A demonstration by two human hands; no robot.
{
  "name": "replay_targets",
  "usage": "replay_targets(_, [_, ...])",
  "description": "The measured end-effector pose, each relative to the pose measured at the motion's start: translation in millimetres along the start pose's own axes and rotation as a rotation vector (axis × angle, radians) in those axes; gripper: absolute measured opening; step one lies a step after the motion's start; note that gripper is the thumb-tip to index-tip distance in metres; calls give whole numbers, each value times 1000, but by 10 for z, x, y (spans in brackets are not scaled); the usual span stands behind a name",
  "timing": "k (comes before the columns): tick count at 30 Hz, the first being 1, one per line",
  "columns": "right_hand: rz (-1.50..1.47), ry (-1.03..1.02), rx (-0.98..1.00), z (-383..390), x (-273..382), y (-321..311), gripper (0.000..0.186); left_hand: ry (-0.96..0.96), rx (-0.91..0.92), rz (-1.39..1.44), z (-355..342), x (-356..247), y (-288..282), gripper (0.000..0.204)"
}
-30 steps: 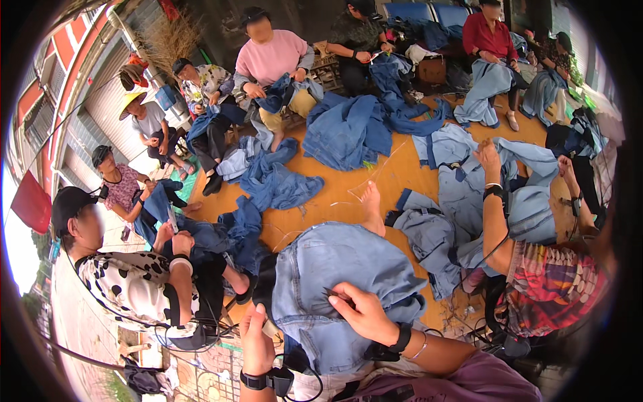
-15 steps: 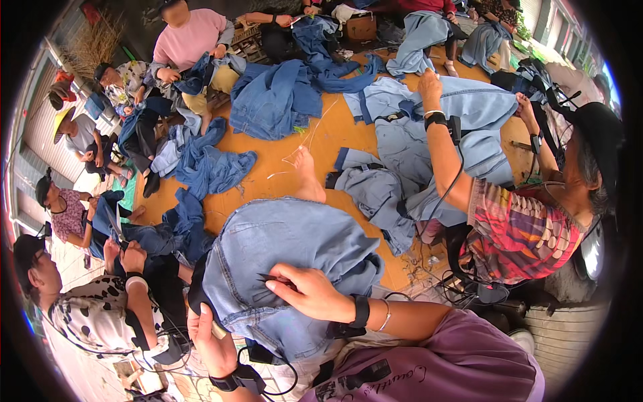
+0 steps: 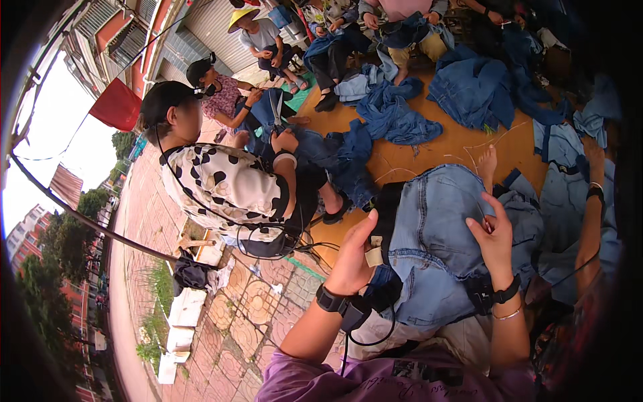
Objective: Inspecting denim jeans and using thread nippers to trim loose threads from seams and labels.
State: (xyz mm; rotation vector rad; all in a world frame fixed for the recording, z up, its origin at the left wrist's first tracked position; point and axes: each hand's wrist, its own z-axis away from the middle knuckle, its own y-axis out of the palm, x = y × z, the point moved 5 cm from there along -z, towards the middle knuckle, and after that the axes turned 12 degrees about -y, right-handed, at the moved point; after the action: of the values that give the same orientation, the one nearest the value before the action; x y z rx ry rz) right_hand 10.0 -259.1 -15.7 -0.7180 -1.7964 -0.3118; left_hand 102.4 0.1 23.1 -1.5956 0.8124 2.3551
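Right hand (image 3: 494, 236) has shifted from the middle of the pale denim garment (image 3: 429, 221) toward its right side

Since the earlier frames the two hands have drawn farther apart, and the whole view has swung toward the person's left; the pale denim garment lies spread over the person's lap, between the hands, its seams showing. The right hand is raised over the cloth, palm turned inward, its lower fingers curled around a small dark tool (image 3: 488, 226), mostly hidden; thumb and forefinger tips stand apart. The left hand (image 3: 353, 258) is upright at the garment's left edge, thumb pointing up, just beside a small beige tag (image 3: 374, 254); whether its fingers grip anything, I cannot tell. Each wrist wears a black strap (image 3: 329, 299); the right one also has a thin bracelet (image 3: 507, 314).

Beyond the garment a bare foot (image 3: 487, 164) rests on the orange-brown board (image 3: 395, 161); darker blue denim (image 3: 469, 87) lies heaped farther off; at the left a co-worker in a spotted top (image 3: 221, 184) holds scissors (image 3: 278, 114) near more dark denim; patterned paving (image 3: 261, 301) spreads below that co-worker.
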Motion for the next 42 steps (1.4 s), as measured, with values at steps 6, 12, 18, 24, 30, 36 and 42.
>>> replay_targets(6, [-74, -38, 23, -77, -265, 214, 21, -175, -151, 274, -144, -112, 38, 27])
replay_targets(12, [-74, 0, 38, -117, -343, 197, 10, -96, -32, 274, -286, 76, -216, 35])
replay_targets(18, [-31, -34, -46, -110, -320, 100, 8, -46, -200, 103, -170, 59, -262, 57])
replay_targets(24, [-40, -117, -168, -277, -317, -176, 6, 53, -57, -98, 50, -88, -24, 39])
replay_targets(30, [-52, -121, -95, -188, 58, -21, 9, 49, 105, -163, 185, -150, 185, 50])
replay_targets(36, [-97, -201, 156, -13, 782, 273, 14, 6, 112, -160, 224, -172, 124, 48])
replay_targets(42, [-135, -271, 278, 114, 1169, 439, 18, 9, 163, -65, 288, -252, 280, 49])
